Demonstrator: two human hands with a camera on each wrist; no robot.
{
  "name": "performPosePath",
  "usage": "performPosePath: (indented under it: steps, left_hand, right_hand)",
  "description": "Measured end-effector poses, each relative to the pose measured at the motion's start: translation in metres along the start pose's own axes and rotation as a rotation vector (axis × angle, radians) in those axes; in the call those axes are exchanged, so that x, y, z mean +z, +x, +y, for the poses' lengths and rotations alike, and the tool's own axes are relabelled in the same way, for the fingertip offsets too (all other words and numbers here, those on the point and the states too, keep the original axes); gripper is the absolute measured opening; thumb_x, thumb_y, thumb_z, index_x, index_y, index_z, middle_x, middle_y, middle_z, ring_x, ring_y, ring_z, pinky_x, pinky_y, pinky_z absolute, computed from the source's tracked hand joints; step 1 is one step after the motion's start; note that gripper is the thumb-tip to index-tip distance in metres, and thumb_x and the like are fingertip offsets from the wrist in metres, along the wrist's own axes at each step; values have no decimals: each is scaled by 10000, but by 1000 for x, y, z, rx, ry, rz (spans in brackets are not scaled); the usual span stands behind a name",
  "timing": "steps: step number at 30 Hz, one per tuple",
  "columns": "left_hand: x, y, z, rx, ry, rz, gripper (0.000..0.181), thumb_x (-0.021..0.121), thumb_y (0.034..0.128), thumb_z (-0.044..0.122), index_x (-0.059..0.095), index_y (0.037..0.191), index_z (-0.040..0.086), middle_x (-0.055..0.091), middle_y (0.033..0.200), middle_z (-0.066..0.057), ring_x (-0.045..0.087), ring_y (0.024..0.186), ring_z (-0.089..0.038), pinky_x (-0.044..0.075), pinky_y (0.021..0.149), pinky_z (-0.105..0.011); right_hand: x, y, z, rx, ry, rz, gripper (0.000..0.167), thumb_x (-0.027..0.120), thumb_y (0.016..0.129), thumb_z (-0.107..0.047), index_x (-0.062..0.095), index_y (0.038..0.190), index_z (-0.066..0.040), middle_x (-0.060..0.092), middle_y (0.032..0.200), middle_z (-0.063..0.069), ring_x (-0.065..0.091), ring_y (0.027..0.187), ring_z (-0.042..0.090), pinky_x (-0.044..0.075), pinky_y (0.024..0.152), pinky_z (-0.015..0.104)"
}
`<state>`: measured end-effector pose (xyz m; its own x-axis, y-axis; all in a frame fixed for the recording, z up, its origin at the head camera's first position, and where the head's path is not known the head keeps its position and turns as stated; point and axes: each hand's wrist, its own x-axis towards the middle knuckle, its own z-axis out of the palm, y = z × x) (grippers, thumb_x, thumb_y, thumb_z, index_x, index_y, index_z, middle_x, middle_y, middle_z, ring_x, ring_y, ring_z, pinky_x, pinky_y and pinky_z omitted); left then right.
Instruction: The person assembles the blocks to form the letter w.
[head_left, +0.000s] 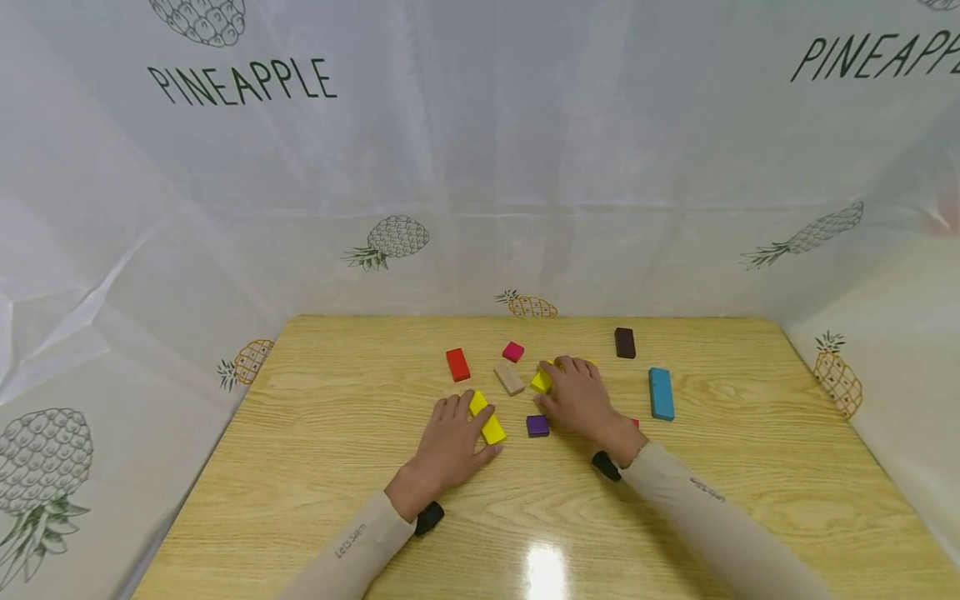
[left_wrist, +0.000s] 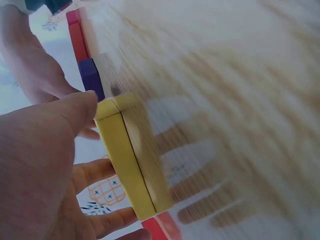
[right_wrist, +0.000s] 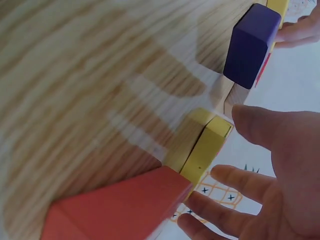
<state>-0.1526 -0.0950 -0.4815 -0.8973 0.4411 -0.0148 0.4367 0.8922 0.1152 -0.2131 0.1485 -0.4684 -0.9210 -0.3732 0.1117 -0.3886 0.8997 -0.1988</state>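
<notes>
My left hand (head_left: 450,446) holds a long yellow block (left_wrist: 127,165) on the table, thumb at its near end and fingers reaching along its far side. In the head view, my right hand (head_left: 577,400) hovers over another yellow block (head_left: 542,381). Its thumb and fingers (right_wrist: 240,182) are spread apart in the right wrist view, with the thumb clear of that block. More yellow shows past the fingers; whether it is the same block is hidden. A purple block (head_left: 537,426) lies between the hands. Under the right wrist, a red block (right_wrist: 120,205) is mostly covered from above.
Beyond the hands are a red block (head_left: 458,365), a pink block (head_left: 513,352) and a beige block (head_left: 509,378). A dark brown block (head_left: 625,342) and a blue block (head_left: 662,393) lie to the right. White pineapple-print sheeting (head_left: 480,167) surrounds the wooden table (head_left: 337,375).
</notes>
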Motion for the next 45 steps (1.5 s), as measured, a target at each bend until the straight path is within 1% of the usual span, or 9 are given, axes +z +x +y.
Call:
performPosePath:
  steps: [5, 14, 17, 21, 27, 29, 35, 39, 45]
  left_hand:
    - [1, 1, -1, 6, -8, 13, 619, 669, 1011, 550, 610, 1487, 159, 452, 1570, -236, 458, 1384, -409, 348, 1173, -541]
    - [-3, 5, -2, 16, -6, 39, 572, 737, 977, 514, 655, 1416, 157, 540, 1477, -216, 487, 1342, -402, 364, 1162, -547]
    - [-3, 5, -6, 25, -9, 63, 573, 766, 950, 516, 680, 1383, 151, 580, 1426, -197, 497, 1316, -392, 362, 1155, -553]
    - [-4, 1, -14, 24, -32, 91, 582, 792, 926, 516, 694, 1361, 143, 598, 1393, -182, 490, 1313, -391, 346, 1161, -566]
    - [-11, -11, -38, -11, -61, 131, 574, 822, 911, 488, 707, 1346, 132, 598, 1403, -178, 485, 1321, -399, 328, 1167, -584]
    - [-13, -16, -49, -24, -60, 149, 564, 836, 901, 470, 715, 1330, 126, 606, 1395, -189, 492, 1315, -412, 335, 1155, -591]
    - [-17, -35, -85, -81, -68, 160, 561, 844, 901, 438, 712, 1328, 98, 601, 1400, -231, 493, 1313, -449, 329, 1150, -619]
    - [-20, -47, -105, -114, -83, 179, 557, 856, 894, 401, 713, 1321, 74, 596, 1396, -247, 493, 1299, -469, 334, 1131, -653]
    - [-26, -61, -126, -146, -99, 193, 550, 860, 897, 372, 710, 1329, 66, 586, 1408, -261, 481, 1303, -486, 327, 1108, -679]
  right_hand:
    - [3, 1, 1, 8, -21, 21, 485, 760, 995, -287, 661, 1398, -37, 598, 1356, 244, 549, 1288, 470, 400, 1132, 632]
    - [6, 5, 4, 19, -17, 39, 427, 807, 962, -248, 710, 1343, -80, 634, 1340, 209, 561, 1267, 443, 424, 1114, 616]
    - [6, 6, 4, 21, -14, 31, 427, 810, 961, -250, 712, 1340, -80, 637, 1336, 205, 567, 1264, 439, 430, 1111, 611]
    - [6, 8, 3, 23, -14, 15, 427, 812, 958, -242, 715, 1341, -80, 639, 1331, 200, 573, 1259, 435, 435, 1105, 611]
    - [3, 8, 2, 35, 0, 1, 426, 816, 953, -221, 721, 1346, -86, 639, 1344, 203, 573, 1258, 439, 437, 1098, 627]
    - [2, 7, 2, 34, 2, 0, 427, 813, 955, -216, 720, 1350, -84, 639, 1347, 209, 572, 1257, 445, 439, 1094, 633]
    - [1, 7, 3, 44, 7, -16, 436, 800, 967, -209, 709, 1373, -81, 630, 1369, 216, 559, 1273, 455, 428, 1101, 640]
    - [1, 8, 3, 51, 12, -23, 435, 796, 969, -203, 709, 1379, -83, 623, 1390, 218, 552, 1289, 453, 421, 1106, 638]
    - [1, 8, 2, 62, 23, -36, 442, 792, 972, -193, 703, 1390, -82, 617, 1407, 222, 543, 1298, 455, 414, 1110, 638]
